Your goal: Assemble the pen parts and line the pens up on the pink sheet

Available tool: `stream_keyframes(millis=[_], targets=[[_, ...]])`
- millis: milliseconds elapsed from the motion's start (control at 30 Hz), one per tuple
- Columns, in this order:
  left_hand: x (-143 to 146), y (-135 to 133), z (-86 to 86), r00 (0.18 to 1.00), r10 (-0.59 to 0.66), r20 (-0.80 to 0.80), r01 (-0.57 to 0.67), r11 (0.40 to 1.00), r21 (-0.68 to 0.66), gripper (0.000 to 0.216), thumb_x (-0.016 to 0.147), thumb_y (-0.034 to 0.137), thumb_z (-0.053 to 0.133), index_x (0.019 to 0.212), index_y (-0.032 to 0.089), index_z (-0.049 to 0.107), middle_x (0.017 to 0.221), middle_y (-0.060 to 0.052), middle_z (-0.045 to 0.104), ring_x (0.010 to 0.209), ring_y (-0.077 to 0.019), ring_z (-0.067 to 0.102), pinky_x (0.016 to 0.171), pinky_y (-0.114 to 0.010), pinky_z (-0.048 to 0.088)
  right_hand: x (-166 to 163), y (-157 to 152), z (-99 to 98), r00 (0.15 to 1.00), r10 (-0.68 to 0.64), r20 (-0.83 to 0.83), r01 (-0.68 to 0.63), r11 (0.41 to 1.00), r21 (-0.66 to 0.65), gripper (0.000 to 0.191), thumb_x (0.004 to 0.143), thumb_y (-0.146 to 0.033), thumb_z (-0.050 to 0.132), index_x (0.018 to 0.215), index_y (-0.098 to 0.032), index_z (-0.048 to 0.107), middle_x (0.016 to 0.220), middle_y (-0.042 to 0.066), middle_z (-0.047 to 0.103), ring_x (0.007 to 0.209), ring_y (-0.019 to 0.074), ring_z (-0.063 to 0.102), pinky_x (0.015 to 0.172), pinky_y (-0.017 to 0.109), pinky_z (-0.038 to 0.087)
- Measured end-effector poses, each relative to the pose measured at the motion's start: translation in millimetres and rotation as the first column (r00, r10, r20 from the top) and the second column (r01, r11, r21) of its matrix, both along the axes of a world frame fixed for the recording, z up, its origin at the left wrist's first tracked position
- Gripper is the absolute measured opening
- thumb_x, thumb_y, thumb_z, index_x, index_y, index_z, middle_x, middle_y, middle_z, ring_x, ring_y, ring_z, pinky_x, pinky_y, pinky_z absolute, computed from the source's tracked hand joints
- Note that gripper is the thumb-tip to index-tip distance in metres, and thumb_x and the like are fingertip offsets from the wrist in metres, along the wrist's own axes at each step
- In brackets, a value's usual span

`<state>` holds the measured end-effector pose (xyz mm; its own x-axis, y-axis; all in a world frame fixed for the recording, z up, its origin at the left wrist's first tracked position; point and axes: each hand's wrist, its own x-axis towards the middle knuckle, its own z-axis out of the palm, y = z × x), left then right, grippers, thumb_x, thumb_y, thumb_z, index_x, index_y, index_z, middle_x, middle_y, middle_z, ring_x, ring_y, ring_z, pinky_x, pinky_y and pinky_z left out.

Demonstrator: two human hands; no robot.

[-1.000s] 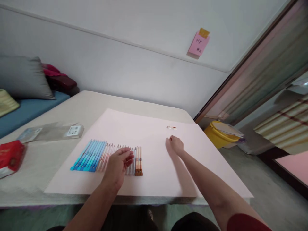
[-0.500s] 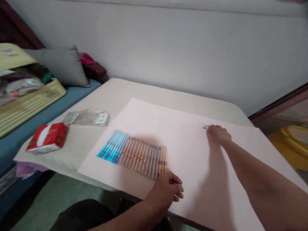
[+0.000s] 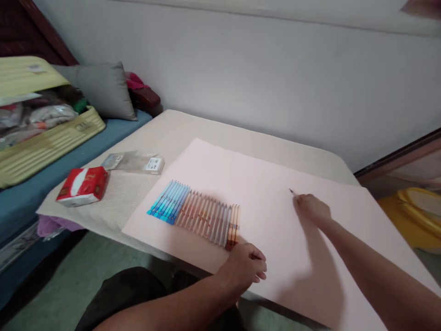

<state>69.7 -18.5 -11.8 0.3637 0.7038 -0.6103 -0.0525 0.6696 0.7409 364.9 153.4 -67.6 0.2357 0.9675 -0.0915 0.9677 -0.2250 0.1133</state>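
Note:
A row of several pens (image 3: 196,214) lies side by side on a large pale pink sheet (image 3: 262,184), blue ones at the left, clear ones in the middle, brown ones at the right. My left hand (image 3: 246,269) rests curled on the sheet's near edge, just right of the brown pens, with nothing visible in it. My right hand (image 3: 312,208) is closed on a small thin item (image 3: 291,191) whose tip pokes out beyond the fingers, over the right part of the sheet.
The sheet lies on a beige table (image 3: 193,133) against a grey wall. A red packet (image 3: 82,185) and a clear plastic wrapper (image 3: 134,162) lie at the table's left. Beyond are a blue bed (image 3: 44,170), a grey pillow (image 3: 99,89), a yellow case (image 3: 41,142) and a yellow bucket (image 3: 418,211).
My left hand drew back from the pen row to the sheet's near edge. My right hand reached the small item on the sheet, closed on it and pulled it nearer. The view swung left.

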Motion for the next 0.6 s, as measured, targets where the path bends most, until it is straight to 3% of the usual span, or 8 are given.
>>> stream_keyframes(millis=[267, 400, 600], targets=[[-7, -24, 10.8, 0.998, -0.032, 0.057, 0.026, 0.995, 0.098, 0.015, 0.061, 0.016, 0.056, 0.076, 0.013, 0.057, 0.068, -0.002, 0.057, 0.058, -0.0119, 0.055, 0.055, -0.025, 0.039, -91, -101, 3.3, 0.962, 0.266, 0.055, -0.265, 0.964, -0.027, 0.033, 0.094, -0.032, 0.029, 0.096, -0.016, 0.058, 0.090, 0.009, 0.061, 0.070, 0.0190, 0.063, 0.060, 0.028, 0.040], [-13, -39, 10.5, 0.997, -0.054, 0.059, 0.044, 0.986, 0.161, 0.013, 0.063, 0.017, 0.055, 0.076, 0.014, 0.056, 0.068, -0.002, 0.056, 0.060, -0.0121, 0.055, 0.056, -0.025, 0.038, -139, -138, 7.1, 0.944, 0.328, 0.014, -0.327, 0.943, -0.063, 0.028, 0.094, -0.028, 0.030, 0.099, -0.017, 0.055, 0.094, 0.009, 0.061, 0.072, 0.0186, 0.063, 0.059, 0.027, 0.040], [-22, -47, 9.9, 0.995, -0.102, 0.017, 0.097, 0.979, 0.181, 0.009, 0.063, 0.017, 0.054, 0.072, 0.015, 0.055, 0.064, -0.002, 0.055, 0.059, -0.0123, 0.053, 0.057, -0.025, 0.039, -178, -153, 15.2, 0.975, 0.204, -0.090, -0.210, 0.975, -0.071, 0.028, 0.094, -0.034, 0.034, 0.098, -0.017, 0.055, 0.094, 0.010, 0.064, 0.080, 0.0200, 0.063, 0.066, 0.029, 0.041]])
